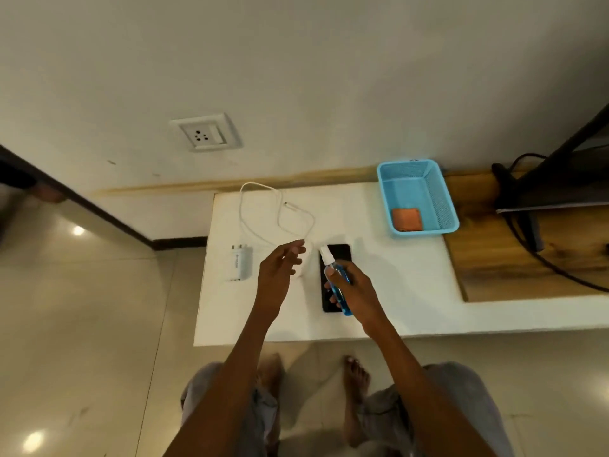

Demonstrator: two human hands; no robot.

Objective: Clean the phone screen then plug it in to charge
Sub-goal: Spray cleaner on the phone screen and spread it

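A black phone lies flat on the white table. My right hand grips a blue spray bottle with a white nozzle, held over the phone and hiding much of its screen. My left hand hovers to the left of the phone, fingers loosely extended and holding nothing, above something white on the table. A white charger adapter lies further left. A white cable loops behind it. A wall socket sits on the wall above.
A blue plastic basket at the back right holds an orange cloth. To the right is a wooden surface with a black stand and dark cables. The table's left edge drops to the tiled floor.
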